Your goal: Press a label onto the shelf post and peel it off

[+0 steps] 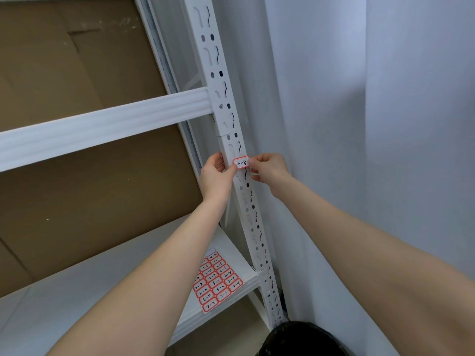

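A small white sticker with a red border (241, 162), hand-marked "4-8", lies against the front of a white perforated shelf upright (232, 129). My left hand (217, 176) is at the sticker's left edge, thumb on it and fingers curled behind the upright. My right hand (270, 170) pinches the sticker's right edge from the other side. A sheet of several more red-bordered numbered stickers (217, 281) lies on the white shelf board (102, 278) below, near its right front corner.
A white shelf beam (102, 124) crosses at mid height. Brown cardboard (77, 60) backs the rack. A pale wall (359, 124) stands close on the right. A dark rounded object (303, 337) sits at the foot of the upright.
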Action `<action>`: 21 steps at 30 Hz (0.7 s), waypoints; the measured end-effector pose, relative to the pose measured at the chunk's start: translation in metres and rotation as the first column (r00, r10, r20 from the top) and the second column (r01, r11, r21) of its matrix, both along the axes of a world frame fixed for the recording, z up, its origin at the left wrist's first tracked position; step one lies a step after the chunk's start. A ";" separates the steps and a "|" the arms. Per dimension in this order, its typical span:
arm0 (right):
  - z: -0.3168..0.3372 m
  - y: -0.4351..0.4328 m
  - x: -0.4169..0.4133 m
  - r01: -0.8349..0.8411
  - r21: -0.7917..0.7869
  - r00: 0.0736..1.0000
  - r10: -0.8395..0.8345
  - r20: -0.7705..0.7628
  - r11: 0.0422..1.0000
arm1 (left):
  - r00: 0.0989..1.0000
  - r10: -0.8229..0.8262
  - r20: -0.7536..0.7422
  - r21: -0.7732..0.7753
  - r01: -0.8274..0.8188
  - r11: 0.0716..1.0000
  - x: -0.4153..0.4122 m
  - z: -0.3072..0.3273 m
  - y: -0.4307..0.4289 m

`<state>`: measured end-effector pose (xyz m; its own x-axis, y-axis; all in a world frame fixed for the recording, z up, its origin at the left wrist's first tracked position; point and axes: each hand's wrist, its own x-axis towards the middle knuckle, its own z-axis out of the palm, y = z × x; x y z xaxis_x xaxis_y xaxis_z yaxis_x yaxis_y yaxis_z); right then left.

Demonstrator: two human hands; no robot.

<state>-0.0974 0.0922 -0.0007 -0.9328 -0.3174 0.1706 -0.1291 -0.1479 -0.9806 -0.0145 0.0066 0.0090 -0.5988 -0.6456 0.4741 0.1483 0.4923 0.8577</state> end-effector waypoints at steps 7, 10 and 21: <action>0.002 -0.002 0.000 0.006 0.019 1.000 -0.006 -0.009 1.000 | 0.999 0.023 -0.025 0.078 -0.021 0.997 -0.006 0.001 0.005; 0.002 -0.003 0.000 -0.003 0.023 1.000 0.004 -0.012 1.000 | 0.999 0.038 -0.031 0.096 -0.034 0.995 -0.008 0.000 0.006; 0.001 -0.005 -0.002 0.021 0.035 0.999 -0.020 -0.030 0.999 | 0.995 0.075 -0.067 0.115 -0.067 0.991 -0.015 -0.002 0.006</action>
<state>-0.0990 0.0868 0.0002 -0.9341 -0.3042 0.1871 -0.1606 -0.1100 -0.9809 -0.0292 0.0130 0.0074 -0.5171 -0.7369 0.4353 0.1786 0.4045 0.8969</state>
